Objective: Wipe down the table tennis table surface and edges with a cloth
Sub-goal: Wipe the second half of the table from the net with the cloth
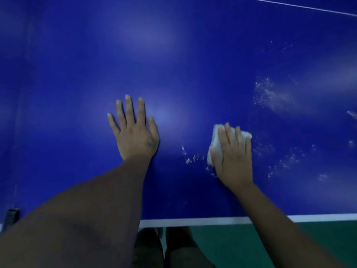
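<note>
Closest to the lens, lower left: bare forearm leading up to left hand [135, 136], laid flat on blue table [77, 64], fingers spread, holding nothing. Right of centre: right hand [233, 155] pressing white cloth [215, 144] onto the surface, fingers straight and close together on top of it; thumb hidden.

Judged part done. Left and centre of the blue looking glossy and clean; white specks [270, 93] scattered across the right side, with a few more just left of the cloth. Edges probably yet to do; cannot tell from white edge stripe [193, 222] along the bottom.

Below the stripe: green floor [251, 244] and legs [164, 248]. At lower left edge: small dark fitting [11, 215], blurred. At upper right: thin white line [289, 4].

Likely the only thing in the way of a leftward sweep: the bracing left hand, well apart from the cloth.
</note>
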`<state>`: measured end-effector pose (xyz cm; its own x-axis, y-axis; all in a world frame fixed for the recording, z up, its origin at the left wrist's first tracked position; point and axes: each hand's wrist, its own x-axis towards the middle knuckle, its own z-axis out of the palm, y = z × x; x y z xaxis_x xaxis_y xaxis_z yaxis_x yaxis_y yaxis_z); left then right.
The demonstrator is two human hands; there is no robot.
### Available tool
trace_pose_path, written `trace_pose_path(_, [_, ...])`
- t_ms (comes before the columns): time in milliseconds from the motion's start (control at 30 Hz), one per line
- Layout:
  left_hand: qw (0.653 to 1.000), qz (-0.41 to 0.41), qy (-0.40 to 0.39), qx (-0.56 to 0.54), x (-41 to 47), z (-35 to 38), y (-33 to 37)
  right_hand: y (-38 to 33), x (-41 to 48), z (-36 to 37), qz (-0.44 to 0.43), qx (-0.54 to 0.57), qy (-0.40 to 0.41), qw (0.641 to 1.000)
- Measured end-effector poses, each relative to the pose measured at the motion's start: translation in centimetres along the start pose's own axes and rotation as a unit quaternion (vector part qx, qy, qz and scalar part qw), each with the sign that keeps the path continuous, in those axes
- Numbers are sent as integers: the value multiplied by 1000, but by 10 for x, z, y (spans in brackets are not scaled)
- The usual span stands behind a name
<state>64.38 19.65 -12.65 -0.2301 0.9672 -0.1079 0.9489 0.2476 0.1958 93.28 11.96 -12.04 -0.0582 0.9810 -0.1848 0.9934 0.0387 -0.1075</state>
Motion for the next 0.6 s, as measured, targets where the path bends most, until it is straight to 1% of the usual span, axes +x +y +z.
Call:
trace_pose_path(100, [1000, 4, -16, -2, 0, -5, -1, 1, 27, -8, 80, 34, -13, 996])
trace_pose_path(200, [998, 54, -36, 10, -6, -7, -16, -19, -3, 1, 131, 39, -2, 991])
trace_pose_path(267, [994, 98, -36, 11, -25, -8, -37, -37, -49, 11, 129, 22, 17, 991])
trace_pose_path(300, [994, 107, -31, 6, -40, -9, -48, -46, -72, 16, 126, 21, 16, 992])
trace_pose_path(400, [996, 88, -19, 5, -87, -7, -67, -57, -113, 24, 123, 32, -8, 992])
trace_pose_path(500, [998, 70, -5, 5, -107, -4, -72, -49, -105, 18, 119, 56, -36, 991])
trace_pose_path(600, [998, 66, 3, 9, -104, 0, -73, -39, -61, 7, 131, 92, -41, 986])
